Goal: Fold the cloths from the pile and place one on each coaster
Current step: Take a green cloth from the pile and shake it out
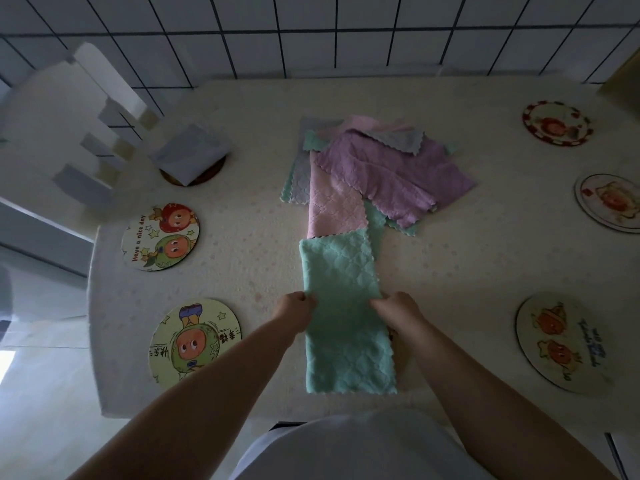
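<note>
A long mint-green cloth (341,313) lies folded lengthwise on the table, running from the front edge toward the pile. My left hand (294,311) pinches its left edge and my right hand (398,311) pinches its right edge, both near the strip's middle. Behind it sits the pile of cloths (374,171), with a purple one on top and pink, grey and green ones underneath. A folded grey cloth (190,152) rests on the far-left coaster (207,174). Two bare cartoon coasters (161,237) (195,341) lie at the left.
Three more round coasters lie along the right side: far (557,123), middle (611,202) and near (561,344). The table (242,271) has a pale patterned cover. A white chair back (93,116) stands at the left, and a tiled wall is behind.
</note>
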